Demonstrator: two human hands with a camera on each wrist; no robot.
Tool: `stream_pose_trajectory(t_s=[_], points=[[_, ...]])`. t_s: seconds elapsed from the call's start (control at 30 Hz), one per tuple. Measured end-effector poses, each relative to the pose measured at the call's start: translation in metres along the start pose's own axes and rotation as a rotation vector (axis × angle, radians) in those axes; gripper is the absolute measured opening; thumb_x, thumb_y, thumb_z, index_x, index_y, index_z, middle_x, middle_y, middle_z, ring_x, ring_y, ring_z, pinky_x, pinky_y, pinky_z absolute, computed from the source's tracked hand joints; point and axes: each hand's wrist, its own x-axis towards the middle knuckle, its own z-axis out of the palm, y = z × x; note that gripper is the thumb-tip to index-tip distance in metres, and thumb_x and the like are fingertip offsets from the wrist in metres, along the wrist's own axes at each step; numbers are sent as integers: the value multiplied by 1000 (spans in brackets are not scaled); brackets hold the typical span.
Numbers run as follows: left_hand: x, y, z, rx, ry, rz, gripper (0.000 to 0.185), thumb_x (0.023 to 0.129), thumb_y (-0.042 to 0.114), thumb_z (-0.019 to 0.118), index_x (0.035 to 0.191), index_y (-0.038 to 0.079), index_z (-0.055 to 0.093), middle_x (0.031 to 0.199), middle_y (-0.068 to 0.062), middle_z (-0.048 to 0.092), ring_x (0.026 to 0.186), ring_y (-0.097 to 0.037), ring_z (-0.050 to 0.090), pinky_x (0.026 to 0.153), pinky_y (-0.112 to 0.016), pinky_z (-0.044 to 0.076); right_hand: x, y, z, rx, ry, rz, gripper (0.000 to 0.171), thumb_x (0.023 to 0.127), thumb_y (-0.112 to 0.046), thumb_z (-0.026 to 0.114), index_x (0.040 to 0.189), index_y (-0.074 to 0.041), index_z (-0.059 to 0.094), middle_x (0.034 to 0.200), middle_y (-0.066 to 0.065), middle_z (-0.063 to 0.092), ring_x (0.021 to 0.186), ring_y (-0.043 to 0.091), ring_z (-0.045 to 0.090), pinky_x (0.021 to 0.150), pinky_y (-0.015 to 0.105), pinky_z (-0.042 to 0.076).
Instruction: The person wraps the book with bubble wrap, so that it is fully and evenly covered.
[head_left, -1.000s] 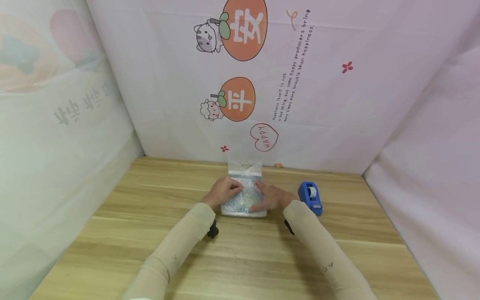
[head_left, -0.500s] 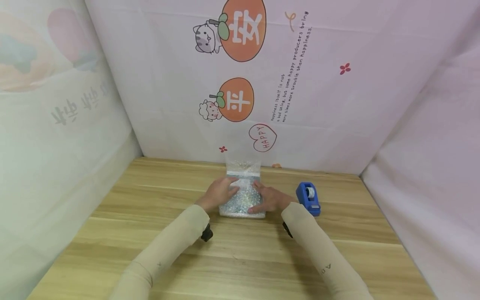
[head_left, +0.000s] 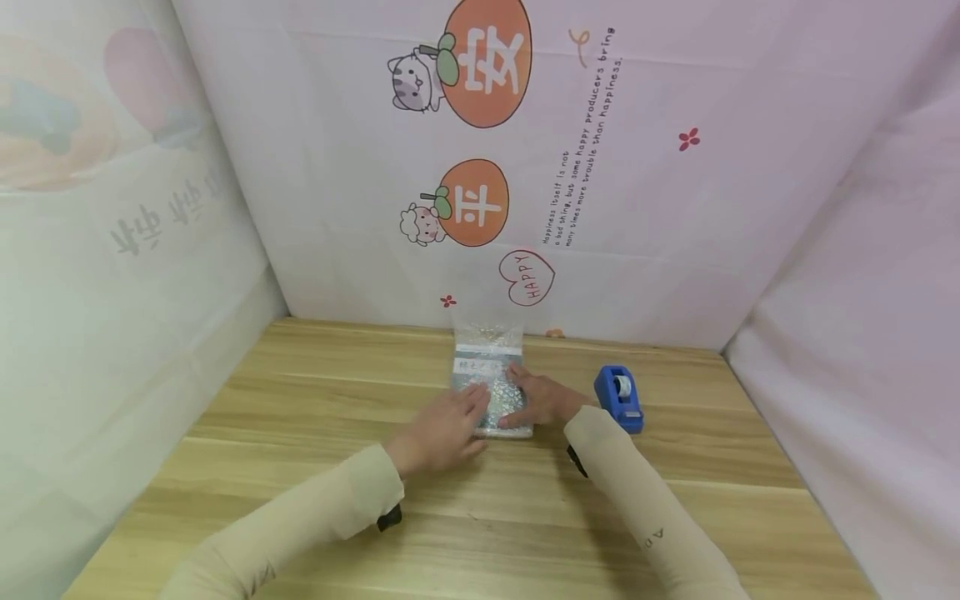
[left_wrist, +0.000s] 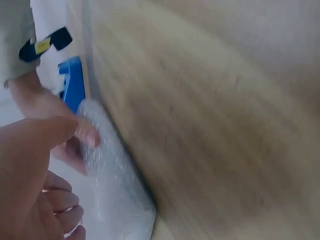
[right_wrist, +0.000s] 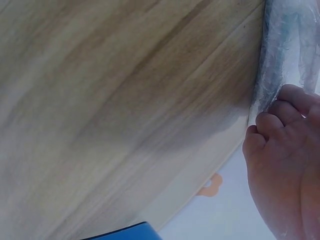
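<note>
A flat, bluish packet in clear bubble wrap (head_left: 471, 367) lies on the table near the back wall, a loose end of wrap stretching toward the wall. My right hand (head_left: 546, 398) holds its right side, thumb and forefinger spread over the top; in the right wrist view the other fingers (right_wrist: 286, 111) bend at the packet's edge. Over the near left corner lies my left hand (head_left: 446, 429), its fingertips on the wrap. In the left wrist view that hand's thumb (left_wrist: 57, 131) extends above the packet and the other fingers bend loosely.
A blue tape dispenser (head_left: 619, 400) with a roll of clear tape stands right of the packet, close to my right wrist. White printed cloth (head_left: 637, 275) hangs behind the wooden table (head_left: 510, 517) and along both sides.
My left hand has slid from the packet's upper left down to its near left corner, uncovering a white printed strip. My right hand and the dispenser have stayed put.
</note>
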Motion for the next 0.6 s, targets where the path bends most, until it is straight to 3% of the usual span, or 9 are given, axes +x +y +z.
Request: stream_pose_trajectory(t_s=[0.27, 0.6], points=[[-5, 18, 13, -50, -100, -46, 86, 109, 55, 47, 167, -2, 18, 178, -19, 13, 166, -32, 16, 135, -45, 22, 2, 2, 2, -12, 3, -5, 118, 88, -64, 77, 170, -7, 14, 179, 11, 2, 166, 33, 8, 136, 51, 16], [0, 18, 27, -140, -123, -110, 87, 110, 55, 44, 168, -3, 15, 178, -19, 10, 167, -32, 12, 136, -46, 19, 2, 1, 1, -11, -3, 0, 117, 89, -64, 76, 170, -8, 13, 179, 10, 2, 167, 31, 6, 136, 49, 15]])
